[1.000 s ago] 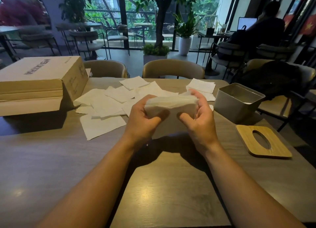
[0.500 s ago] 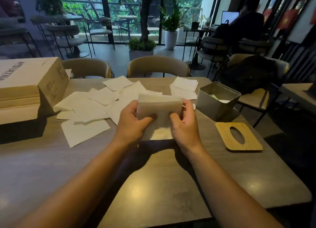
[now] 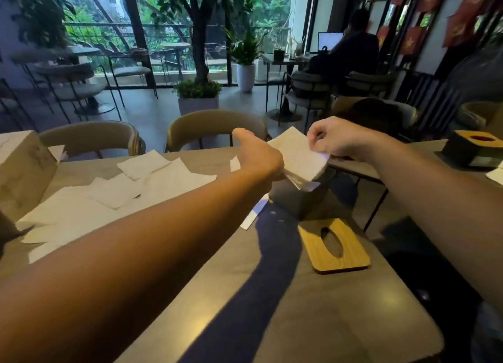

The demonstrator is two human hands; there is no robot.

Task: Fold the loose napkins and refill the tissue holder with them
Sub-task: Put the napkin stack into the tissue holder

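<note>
One folded napkin stack (image 3: pixel 299 158), held over the grey metal tissue holder (image 3: pixel 302 199) at the far right part of the bench (image 3: pixel 313 322). Left hand (image 3: pixel 258 155) has its grip closed on the stack's near-left edge, thumb raised above; right hand (image 3: pixel 337 139) pinches the far-right edge between curled fingers. Stack is tilted, flat face turned up and toward the camera, lower corner pointing down into the holder's mouth; its long axis appears to run from upper left to lower right, roughly across the holder, though the blur makes this uncertain. Holder's contents: hidden behind the stack, cannot tell the fill. Wooden slotted lid (image 3: pixel 334 247): off, lying flat on the bench just in front of the holder, slot running near-to-far. Many loose napkins (image 3: pixel 122 193): unfolded, scattered and overlapping across the left half of the bench, beside a cardboard box (image 3: pixel 21 169). Progress, by judgement: early to middle; one batch about to be loaded, most sheets left to fold, lid yet to be refitted.
</note>
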